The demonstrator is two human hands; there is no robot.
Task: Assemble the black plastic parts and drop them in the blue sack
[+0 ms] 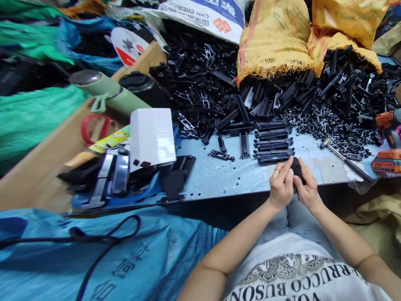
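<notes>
Table: here the blue table (213, 182) is carrying a crowded spread; its near edge is running just under the hands.
Heap: a great tangle of black parts (200, 100) is sprawling across the far side; it is lying unsorted, so far more seems to be left than done.
Sack: a yellow sack (275, 37) is sagging over the back of that heap, fringe hanging among the parts.
Screws: a drift of loose screws (328, 125) is spilling over the right half; plenty are lying there unused, by the look of it.
Drill: an orange drill (390, 140) is resting by the right edge; nobody is touching it.
Row: about four matching black strips (274, 144) are lying side by side, just beyond the hands; they are looking like the finished share.
Hammer: a small hammer (347, 161) is lying free, right of the hands.
Hands: left hand (280, 188) and right hand (308, 188) are meeting at the edge; both are clamping their fingers on one black piece (297, 170).
Piece: it is sitting between the fingertips, nearest the row; fingers are covering much of it, so how complete it is, we cannot tell.
</notes>
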